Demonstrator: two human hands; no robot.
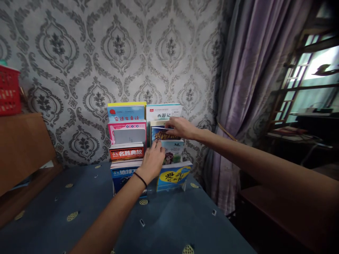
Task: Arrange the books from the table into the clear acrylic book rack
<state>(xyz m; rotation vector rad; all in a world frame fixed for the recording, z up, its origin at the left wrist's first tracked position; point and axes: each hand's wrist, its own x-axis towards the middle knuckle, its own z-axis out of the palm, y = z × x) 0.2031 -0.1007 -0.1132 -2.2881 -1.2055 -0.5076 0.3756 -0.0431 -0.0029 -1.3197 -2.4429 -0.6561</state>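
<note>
A dark blue book (pixel 161 134) with gold lettering stands in the right column of a tiered clear book rack (pixel 184 187). The fingers of my right hand (pixel 182 127) bend over its upper edge. Lower down, my left hand (pixel 153 158) has its fingers bent at the same book's lower left; their exact contact is partly hidden. Behind is a white book (pixel 164 112), and in front stand a pale green book (pixel 178 146) and a blue book with a yellow heart (pixel 174 176).
The left column holds a light blue book (pixel 125 113), a pink book (pixel 112 132), a grey book (pixel 129 135), red-covered books (pixel 127 154) and dark blue books (pixel 122 176). A blue patterned cloth (pixel 87 197) covers the table. Left are a brown box (pixel 23 148) and red basket (pixel 9 90); right hangs a curtain (pixel 243 88).
</note>
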